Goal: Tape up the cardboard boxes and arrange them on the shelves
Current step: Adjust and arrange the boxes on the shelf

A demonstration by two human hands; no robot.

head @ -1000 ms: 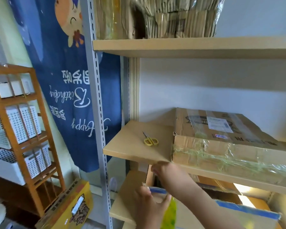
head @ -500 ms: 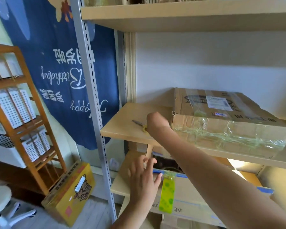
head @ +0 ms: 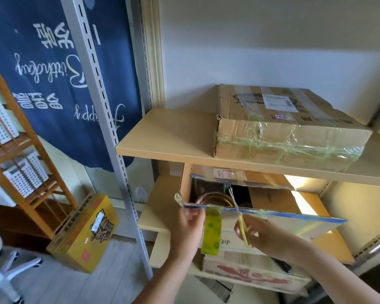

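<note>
An open cardboard box with blue-edged flaps sits on the lower shelf; a round metal item shows inside it. A yellow-green tape roll hangs from the box's front flap by a strip of tape. My left hand pinches the flap's edge just left of the roll. My right hand grips yellow-handled scissors, blades pointing up at the flap. A taped flat cardboard box lies on the middle shelf.
A grey slotted upright stands at the shelf's left front corner. A yellow printed carton lies on the floor to the left, beside a wooden rack with white baskets. A blue banner hangs behind. Another box sits under the open one.
My right hand picked the scissors off the middle shelf and brought them down to the open box's flap. My left hand moved from resting open to pinching the flap. The view tilted down.
</note>
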